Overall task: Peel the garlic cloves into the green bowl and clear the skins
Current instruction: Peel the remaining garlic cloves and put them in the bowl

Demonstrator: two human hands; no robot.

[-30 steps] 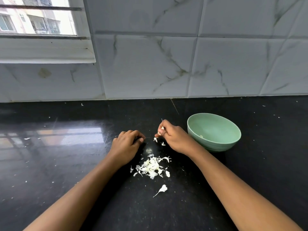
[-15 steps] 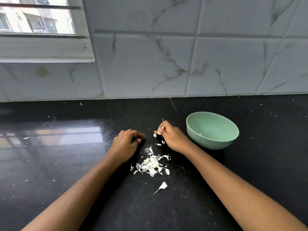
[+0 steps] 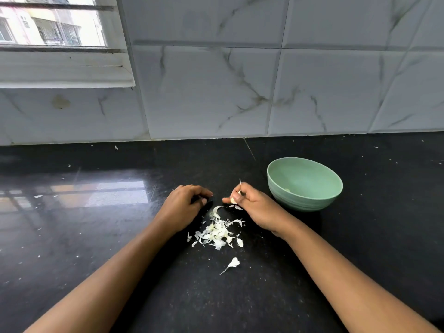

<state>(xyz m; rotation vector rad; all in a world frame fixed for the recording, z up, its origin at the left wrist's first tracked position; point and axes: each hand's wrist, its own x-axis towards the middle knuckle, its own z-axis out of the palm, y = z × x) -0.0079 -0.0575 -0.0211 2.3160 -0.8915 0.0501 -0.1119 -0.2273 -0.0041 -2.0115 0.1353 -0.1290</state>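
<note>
My right hand (image 3: 254,207) pinches a small garlic clove (image 3: 233,200) between thumb and fingers, with a thin skin stem sticking up from it. The green bowl (image 3: 303,200) stands just right of that hand, a pale clove piece showing inside near its front wall. My left hand (image 3: 183,205) rests on the black counter (image 3: 96,236) with fingers curled; I cannot see anything held in it. A pile of white garlic skins (image 3: 216,233) lies between and below my hands, and one loose skin (image 3: 232,263) lies nearer to me.
A marble-tiled wall (image 3: 240,92) rises behind the counter, with a window (image 3: 52,27) at the upper left. Small white flecks are scattered over the counter.
My right hand has turned the clove slightly and shifted a little; a skin piece now lies just under it. The left hand has stayed put.
</note>
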